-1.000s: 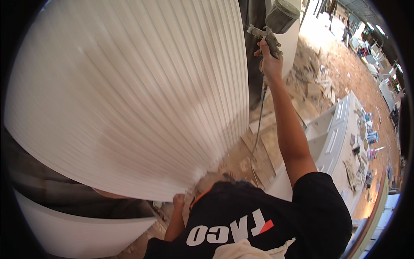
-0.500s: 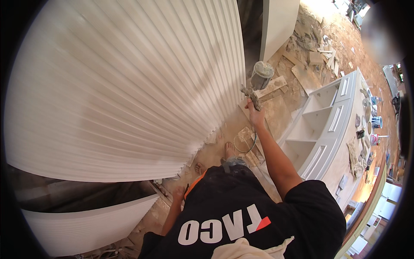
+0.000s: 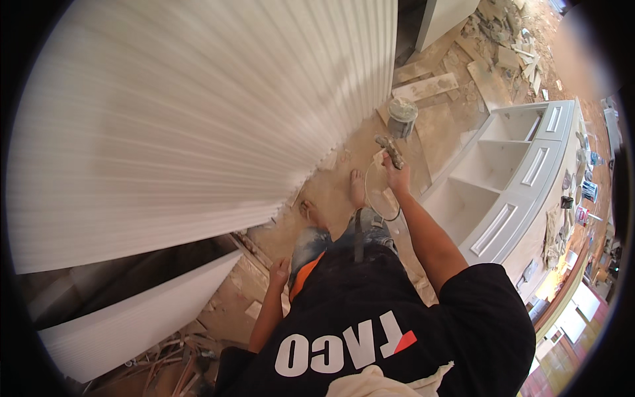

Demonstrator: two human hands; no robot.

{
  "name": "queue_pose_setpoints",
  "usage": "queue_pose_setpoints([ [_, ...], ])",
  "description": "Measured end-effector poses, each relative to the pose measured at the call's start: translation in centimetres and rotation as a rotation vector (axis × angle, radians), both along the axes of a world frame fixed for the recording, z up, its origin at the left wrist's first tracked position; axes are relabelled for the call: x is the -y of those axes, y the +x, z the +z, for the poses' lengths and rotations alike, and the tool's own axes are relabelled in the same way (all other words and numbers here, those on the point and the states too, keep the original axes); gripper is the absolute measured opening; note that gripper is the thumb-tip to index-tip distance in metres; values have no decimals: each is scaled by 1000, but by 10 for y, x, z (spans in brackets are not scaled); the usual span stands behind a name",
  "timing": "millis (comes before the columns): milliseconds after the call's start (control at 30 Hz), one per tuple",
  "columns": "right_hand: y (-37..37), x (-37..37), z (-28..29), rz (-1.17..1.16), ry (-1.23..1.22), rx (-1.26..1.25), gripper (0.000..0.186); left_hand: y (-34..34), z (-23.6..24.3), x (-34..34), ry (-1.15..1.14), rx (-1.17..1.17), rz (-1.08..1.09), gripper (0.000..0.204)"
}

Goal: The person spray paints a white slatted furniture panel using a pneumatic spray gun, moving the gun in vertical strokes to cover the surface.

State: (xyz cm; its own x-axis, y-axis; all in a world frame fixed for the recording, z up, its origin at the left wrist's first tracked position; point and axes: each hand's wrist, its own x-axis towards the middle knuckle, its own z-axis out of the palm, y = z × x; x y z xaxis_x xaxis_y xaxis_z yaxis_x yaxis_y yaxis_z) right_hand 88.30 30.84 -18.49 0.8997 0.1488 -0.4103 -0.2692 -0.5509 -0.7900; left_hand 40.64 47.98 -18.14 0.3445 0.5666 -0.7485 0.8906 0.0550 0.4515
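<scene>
My right hand [image 3: 397, 175] is closed round the grip of a paint-crusted spray gun [image 3: 390, 152]. The gun's cup [image 3: 402, 118] sits above the hand, and a thin hose [image 3: 372, 192] loops from the gun toward my legs. A large white ribbed panel [image 3: 218, 132] stands to the left of the gun, with a gap between them. My left hand [image 3: 280, 271] hangs by my left side, fingers curled in with nothing visible in them. Near it is the end of a second white panel [image 3: 145, 311].
A white cabinet with open compartments [image 3: 489, 165] lies on my right, cans [image 3: 589, 190] and a cloth [image 3: 552, 238] beyond it. Boards [image 3: 426, 86] and scraps litter the floor ahead. Sticks [image 3: 165, 367] lie at lower left. Another white panel [image 3: 443, 23] stands at the top.
My right hand has drawn the spray gun slightly nearer to me and away from the ribbed panel's edge. My left hand sits a little higher. The whole view has shifted.
</scene>
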Motion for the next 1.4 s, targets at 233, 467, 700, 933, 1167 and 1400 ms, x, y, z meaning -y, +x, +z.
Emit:
queue_pose_setpoints([
  [233, -102, -26, -22, 308, 23, -6, 33, -44, -3, 7, -22, -60, 105, 40],
  [467, -161, -44, -1, 512, -41, -179, 46, -85, -24, 0, -173, -111, 38, 44],
  [700, -123, -29, -49, 371, -90, -58, 30, -101, -32, 48, -261, -134, 115, 46],
  [933, -10, -15, -129, -23, 66, 153, 45, -83, -5, 119, -192, -189, 165, 45],
  [1167, 76, 11, -204, -307, -38, 176, 52, -88, 6, 169, -61, -354, 118, 44],
  [1400, -5, 28, -162, -580, 192, 140, 35, -119, 2, 180, -230, -447, 32, 48],
])
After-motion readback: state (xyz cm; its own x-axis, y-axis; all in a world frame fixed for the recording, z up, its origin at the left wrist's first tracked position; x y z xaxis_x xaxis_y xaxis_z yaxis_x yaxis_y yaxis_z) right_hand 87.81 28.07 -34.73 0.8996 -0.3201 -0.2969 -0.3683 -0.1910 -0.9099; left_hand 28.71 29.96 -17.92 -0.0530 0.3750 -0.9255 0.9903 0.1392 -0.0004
